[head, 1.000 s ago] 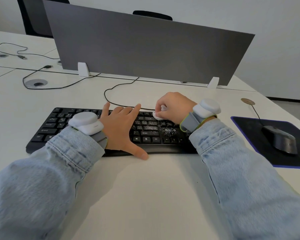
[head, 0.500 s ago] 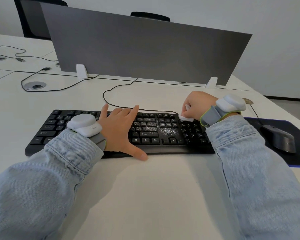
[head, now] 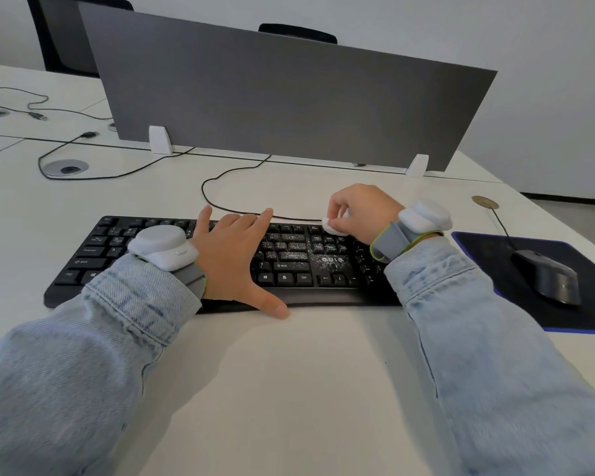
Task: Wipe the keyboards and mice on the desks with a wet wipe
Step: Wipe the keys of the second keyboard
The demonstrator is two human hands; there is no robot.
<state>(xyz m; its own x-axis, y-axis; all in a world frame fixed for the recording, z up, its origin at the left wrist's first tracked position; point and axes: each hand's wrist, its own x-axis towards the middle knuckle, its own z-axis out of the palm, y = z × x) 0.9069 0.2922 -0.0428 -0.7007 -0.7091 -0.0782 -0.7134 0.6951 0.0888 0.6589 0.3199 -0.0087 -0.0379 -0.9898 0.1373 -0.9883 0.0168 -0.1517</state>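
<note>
While the wipe works the top row: scene is one keyboard, two hands, mouse off to the side.
Left hand (head: 232, 259): flat, fingers straight and spread, pressing on the middle of the black full-size plastic keyboard (head: 289, 261); thumb reaches off the near edge onto the white bench (head: 289, 389). Holds nothing, only steadies.
Right hand (head: 361, 209): fingers curled, pinching a small bunched white wet wipe (head: 330, 227) at the keyboard's far edge, just past the left fingertips.
Wipe position: touching the top key row, right of centre.
Keyboard state: white specks over keys between the two hands, around the arrow cluster and logo patch; looks unwiped there, judged from the specks.
Mouse: dark grey wired mouse (head: 548, 276) on a dark blue-edged mouse pad (head: 488, 249), right of the right hand, well apart, untouched.
Step in hand: wiping keyboard, early to mid, by my reading.
How to do it well: keep left palm down so the board doesn't slide; drag wipe row by row toward the near edge; spread the wipe for more contact; shift the left hand to reach covered keys.
Risk: specks pushed into key gaps.
</note>
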